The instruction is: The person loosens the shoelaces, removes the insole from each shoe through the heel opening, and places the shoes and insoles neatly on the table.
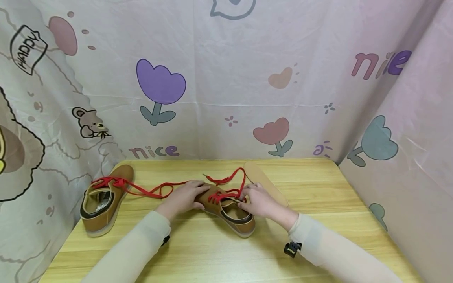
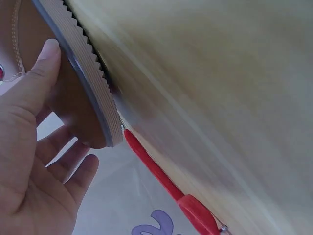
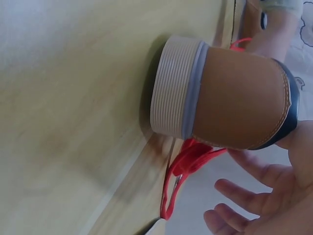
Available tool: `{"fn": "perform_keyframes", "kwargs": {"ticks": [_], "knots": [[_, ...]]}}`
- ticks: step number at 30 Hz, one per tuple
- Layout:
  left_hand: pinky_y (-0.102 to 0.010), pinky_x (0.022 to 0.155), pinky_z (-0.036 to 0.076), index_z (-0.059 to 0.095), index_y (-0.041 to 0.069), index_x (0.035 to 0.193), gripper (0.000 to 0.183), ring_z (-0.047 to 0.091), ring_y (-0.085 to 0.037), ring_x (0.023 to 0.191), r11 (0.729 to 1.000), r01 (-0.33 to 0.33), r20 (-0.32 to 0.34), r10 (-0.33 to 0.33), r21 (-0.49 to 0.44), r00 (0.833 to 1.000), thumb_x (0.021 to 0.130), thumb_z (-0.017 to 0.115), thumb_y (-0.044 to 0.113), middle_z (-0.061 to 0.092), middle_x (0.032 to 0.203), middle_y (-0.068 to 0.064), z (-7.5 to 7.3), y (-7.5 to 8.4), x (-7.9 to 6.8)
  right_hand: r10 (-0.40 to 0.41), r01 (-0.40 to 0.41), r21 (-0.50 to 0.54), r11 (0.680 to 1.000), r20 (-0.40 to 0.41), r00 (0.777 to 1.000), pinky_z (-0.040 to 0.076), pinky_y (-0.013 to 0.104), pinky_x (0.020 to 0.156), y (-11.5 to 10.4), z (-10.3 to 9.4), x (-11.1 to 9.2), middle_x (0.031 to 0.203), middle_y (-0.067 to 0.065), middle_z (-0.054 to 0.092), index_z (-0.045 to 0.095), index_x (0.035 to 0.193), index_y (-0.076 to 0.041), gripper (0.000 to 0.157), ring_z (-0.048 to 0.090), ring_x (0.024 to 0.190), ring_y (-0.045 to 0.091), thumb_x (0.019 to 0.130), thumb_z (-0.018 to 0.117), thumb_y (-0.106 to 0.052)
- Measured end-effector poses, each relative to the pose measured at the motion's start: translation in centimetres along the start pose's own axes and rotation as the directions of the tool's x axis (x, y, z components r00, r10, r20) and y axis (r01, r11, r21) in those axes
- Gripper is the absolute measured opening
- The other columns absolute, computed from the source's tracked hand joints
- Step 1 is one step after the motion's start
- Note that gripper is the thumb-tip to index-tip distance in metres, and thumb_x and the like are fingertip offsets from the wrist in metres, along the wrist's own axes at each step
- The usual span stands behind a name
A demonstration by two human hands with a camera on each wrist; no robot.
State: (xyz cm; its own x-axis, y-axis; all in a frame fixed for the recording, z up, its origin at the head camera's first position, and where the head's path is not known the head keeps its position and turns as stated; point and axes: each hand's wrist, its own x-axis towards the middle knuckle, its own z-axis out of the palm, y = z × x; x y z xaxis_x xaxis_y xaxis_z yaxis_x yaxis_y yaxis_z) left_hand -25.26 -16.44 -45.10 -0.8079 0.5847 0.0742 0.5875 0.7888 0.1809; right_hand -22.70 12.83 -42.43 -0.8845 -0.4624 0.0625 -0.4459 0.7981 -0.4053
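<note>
Head view has both hands on the brown shoe point(image 1: 226, 208) at mid-table: the left hand point(image 1: 182, 198) cups the toe, fingers laid over the upper, while the right hand point(image 1: 258, 202) sits at the lace end, fingertips apparently pinching the red lace point(image 1: 226, 192) near the eyelets, though that view is too small to be sure. Left wrist view shows the thumb point(image 2: 41, 73) pressed flat to the shoe's side above the ribbed sole point(image 2: 90, 88), the other fingers loosely spread below. Right wrist view shows the heel point(image 3: 234, 98) just ahead of relaxed, open fingers point(image 3: 234, 188), with lace loops point(image 3: 188, 161) lying between them and the table.

The shoe looks light, its sole stiff and grippy, the upper soft enough to dent; toe and heel counter seem the sound holds. The lace is limp and will likely slide through the eyelets.

Beyond the left hand lies a second shoe point(image 1: 102, 200), also red-laced; just past the right hand, an insole point(image 1: 265, 182). The wooden table point(image 1: 318, 220) looks smooth, closed in by cartoon-printed cloth point(image 1: 226, 78).
</note>
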Motion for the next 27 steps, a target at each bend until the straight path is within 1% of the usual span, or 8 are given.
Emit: {"fn": "perform_keyframes", "kwargs": {"ticks": [5, 8, 11, 13, 15, 19, 23, 27], "knots": [[-0.055, 0.110, 0.038, 0.055, 0.011, 0.145, 0.073, 0.044, -0.042, 0.136, 0.999, 0.038, -0.034, -0.039, -0.033, 0.999, 0.083, 0.081, 0.040, 0.044, 0.152, -0.021, 0.0, 0.0, -1.2, 0.009, -0.009, 0.023, 1.000, -0.017, 1.000, 0.044, 0.051, 0.100, 0.2, -0.3, 0.4, 0.128, 0.011, 0.061, 0.070, 0.086, -0.021, 0.009, 0.047, 0.122, 0.034, 0.090, 0.074, -0.029], [-0.055, 0.111, 0.037, 0.054, 0.010, 0.145, 0.064, 0.044, -0.043, 0.136, 0.996, 0.070, -0.047, -0.072, -0.054, 0.996, 0.091, 0.072, 0.040, 0.042, 0.153, -0.021, 0.1, -0.1, -1.7, -0.005, 0.005, 0.036, 0.999, -0.016, 1.000, 0.042, 0.054, 0.104, 0.2, -0.5, 0.6, 0.132, 0.014, 0.059, 0.072, 0.088, -0.020, 0.009, 0.044, 0.127, 0.037, 0.090, 0.074, -0.029], [-0.056, 0.112, 0.035, 0.052, 0.009, 0.147, 0.057, 0.043, -0.043, 0.137, 0.989, 0.127, -0.060, -0.132, -0.071, 0.989, 0.100, 0.059, 0.040, 0.043, 0.152, -0.022, 0.2, 0.0, -1.9, -0.018, 0.019, 0.034, 0.999, -0.007, 1.000, 0.042, 0.054, 0.104, 0.3, -0.6, 0.6, 0.134, 0.014, 0.058, 0.074, 0.090, -0.019, 0.010, 0.043, 0.127, 0.036, 0.091, 0.073, -0.029], [-0.058, 0.111, 0.035, 0.051, 0.009, 0.148, 0.054, 0.044, -0.043, 0.136, 0.981, 0.178, -0.073, -0.183, -0.070, 0.980, 0.103, 0.053, 0.041, 0.045, 0.150, -0.022, 0.4, 0.2, -1.9, -0.026, 0.026, 0.035, 0.999, 0.000, 1.000, 0.041, 0.054, 0.103, 0.3, -0.6, 0.6, 0.134, 0.014, 0.058, 0.075, 0.092, -0.018, 0.011, 0.043, 0.127, 0.036, 0.091, 0.073, -0.029], [-0.058, 0.111, 0.035, 0.050, 0.009, 0.148, 0.054, 0.046, -0.043, 0.134, 0.972, 0.227, -0.088, -0.232, -0.068, 0.969, 0.105, 0.051, 0.041, 0.049, 0.147, -0.022, 0.7, 0.6, -1.7, -0.030, 0.030, 0.036, 0.999, 0.003, 1.000, 0.042, 0.054, 0.102, 0.3, -0.6, 0.6, 0.134, 0.014, 0.058, 0.076, 0.092, -0.017, 0.012, 0.044, 0.126, 0.036, 0.091, 0.073, -0.029], [-0.056, 0.110, 0.037, 0.051, 0.009, 0.148, 0.057, 0.049, -0.042, 0.131, 0.951, 0.303, -0.114, -0.308, -0.056, 0.945, 0.104, 0.050, 0.045, 0.054, 0.143, -0.021, 1.1, 1.5, -1.2, -0.037, 0.036, 0.034, 0.999, 0.003, 0.999, 0.043, 0.054, 0.101, 0.3, -0.4, 0.6, 0.134, 0.015, 0.059, 0.076, 0.091, -0.016, 0.013, 0.044, 0.125, 0.037, 0.092, 0.073, -0.028], [-0.054, 0.109, 0.040, 0.053, 0.009, 0.146, 0.056, 0.051, -0.041, 0.130, 0.936, 0.350, -0.132, -0.352, -0.040, 0.927, 0.103, 0.051, 0.045, 0.056, 0.141, -0.019, 1.3, 2.2, -0.8, -0.034, 0.034, 0.027, 0.999, -0.001, 0.999, 0.043, 0.053, 0.103, 0.1, -0.1, 0.4, 0.134, 0.015, 0.058, 0.075, 0.087, -0.016, 0.013, 0.043, 0.127, 0.037, 0.093, 0.072, -0.028], [-0.054, 0.109, 0.039, 0.053, 0.008, 0.145, 0.054, 0.050, -0.042, 0.131, 0.936, 0.347, -0.128, -0.351, -0.057, 0.928, 0.104, 0.050, 0.042, 0.055, 0.142, -0.021, 1.3, 2.2, -0.4, -0.046, 0.047, 0.021, 0.999, -0.017, 0.999, 0.042, 0.053, 0.103, -0.2, 0.2, 0.3, 0.132, 0.016, 0.060, 0.073, 0.084, -0.016, 0.013, 0.044, 0.126, 0.037, 0.092, 0.073, -0.027]]}}
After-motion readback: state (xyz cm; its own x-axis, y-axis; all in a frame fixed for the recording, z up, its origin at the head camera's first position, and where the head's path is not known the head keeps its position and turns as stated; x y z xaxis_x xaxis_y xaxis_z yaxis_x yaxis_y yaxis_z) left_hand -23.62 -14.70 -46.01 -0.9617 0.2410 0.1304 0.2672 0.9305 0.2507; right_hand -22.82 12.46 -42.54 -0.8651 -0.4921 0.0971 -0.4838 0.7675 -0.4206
